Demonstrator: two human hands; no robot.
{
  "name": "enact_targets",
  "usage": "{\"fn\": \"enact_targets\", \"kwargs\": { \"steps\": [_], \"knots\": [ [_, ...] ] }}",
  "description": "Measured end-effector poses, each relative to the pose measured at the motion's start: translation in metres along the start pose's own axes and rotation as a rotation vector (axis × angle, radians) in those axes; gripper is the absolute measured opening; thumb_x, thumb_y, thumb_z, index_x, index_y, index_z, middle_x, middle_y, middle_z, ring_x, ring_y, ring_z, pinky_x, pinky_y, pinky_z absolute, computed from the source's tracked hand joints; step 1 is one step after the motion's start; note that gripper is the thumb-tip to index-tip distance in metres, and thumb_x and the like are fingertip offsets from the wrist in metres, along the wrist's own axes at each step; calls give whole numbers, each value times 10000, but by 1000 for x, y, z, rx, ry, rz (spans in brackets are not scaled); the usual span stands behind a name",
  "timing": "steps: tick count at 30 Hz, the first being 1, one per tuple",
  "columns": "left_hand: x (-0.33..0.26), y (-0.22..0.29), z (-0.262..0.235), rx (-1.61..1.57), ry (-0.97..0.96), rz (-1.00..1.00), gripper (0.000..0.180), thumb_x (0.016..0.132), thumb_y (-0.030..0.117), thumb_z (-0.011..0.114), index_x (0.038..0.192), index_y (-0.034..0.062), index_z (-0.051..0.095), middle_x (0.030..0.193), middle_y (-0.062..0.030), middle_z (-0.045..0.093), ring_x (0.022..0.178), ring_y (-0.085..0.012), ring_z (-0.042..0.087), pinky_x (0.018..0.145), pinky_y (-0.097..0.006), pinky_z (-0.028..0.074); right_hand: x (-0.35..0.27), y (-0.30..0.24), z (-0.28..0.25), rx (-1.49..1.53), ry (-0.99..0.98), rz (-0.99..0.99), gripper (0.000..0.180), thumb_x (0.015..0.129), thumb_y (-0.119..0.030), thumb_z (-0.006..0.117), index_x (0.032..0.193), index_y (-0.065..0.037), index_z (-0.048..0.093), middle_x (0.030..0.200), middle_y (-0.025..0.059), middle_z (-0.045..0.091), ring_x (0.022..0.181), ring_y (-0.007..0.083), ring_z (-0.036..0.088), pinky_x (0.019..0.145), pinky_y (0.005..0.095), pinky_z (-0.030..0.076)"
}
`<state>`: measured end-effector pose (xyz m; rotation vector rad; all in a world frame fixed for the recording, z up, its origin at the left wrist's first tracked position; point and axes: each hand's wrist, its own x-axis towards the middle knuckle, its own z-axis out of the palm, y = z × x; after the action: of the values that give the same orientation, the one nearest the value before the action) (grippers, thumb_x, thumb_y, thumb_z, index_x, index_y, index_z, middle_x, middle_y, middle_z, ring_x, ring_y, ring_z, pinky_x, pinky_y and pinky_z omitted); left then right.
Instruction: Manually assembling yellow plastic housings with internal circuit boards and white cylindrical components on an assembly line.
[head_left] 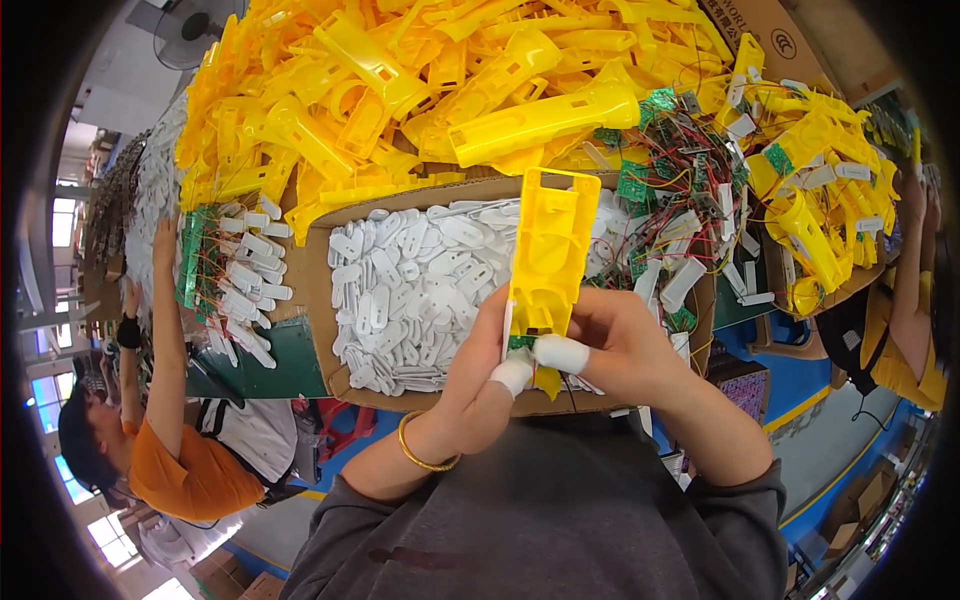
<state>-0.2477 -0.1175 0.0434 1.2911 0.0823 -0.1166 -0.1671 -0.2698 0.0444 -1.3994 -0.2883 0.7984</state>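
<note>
My left hand (pixel 478 385) and my right hand (pixel 628 345) grip a yellow plastic housing half (pixel 553 245) between them, its ribbed hollow side showing. They hold it upright by its lower end, above a carton of white parts. A small green circuit board (pixel 522 342) sits at that end, between my thumbs, which both wear white finger covers. Along the left side of the housing, by my left fingers, runs a thin white edge; I cannot make out what it belongs to. A gold-coloured bangle circles my left wrist.
The cardboard box (pixel 322 300) below holds flat white plastic pieces (pixel 420 290). Yellow housings (pixel 400 90) are heaped behind it. Wired circuit boards (pixel 690 180) lie to the right, more green boards (pixel 190 255) to the left. A co-worker in orange (pixel 190 465) reaches in at left; another person's arm (pixel 908 260) shows at right.
</note>
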Motion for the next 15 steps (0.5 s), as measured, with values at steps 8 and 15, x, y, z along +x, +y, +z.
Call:
{"fn": "enact_targets", "kwargs": {
  "steps": [8, 15],
  "knots": [
    [2, -12, -3, 628, -16, 159, 511, 775, 18, 405, 1258, -73, 264, 930, -257, 540, 831, -410, 565, 727, -420, 453, 0, 32, -1, 140, -91, 89, 245, 816, -55, 641, 1049, 3, 590, 930, 46, 642, 797, 105, 616, 700, 244, 498],
    [13, -22, -1, 750, -41, 187, 507, 789, 36, 419, 1264, -55, 267, 951, -269, 538, 853, -430, 559, 740, -442, 449, 1, 31, 0, 247, 32, 71, 258, 800, -35, 647, 1049, 9, 594, 940, 36, 642, 853, 110, 603, 766, 264, 484]
  ]
}}
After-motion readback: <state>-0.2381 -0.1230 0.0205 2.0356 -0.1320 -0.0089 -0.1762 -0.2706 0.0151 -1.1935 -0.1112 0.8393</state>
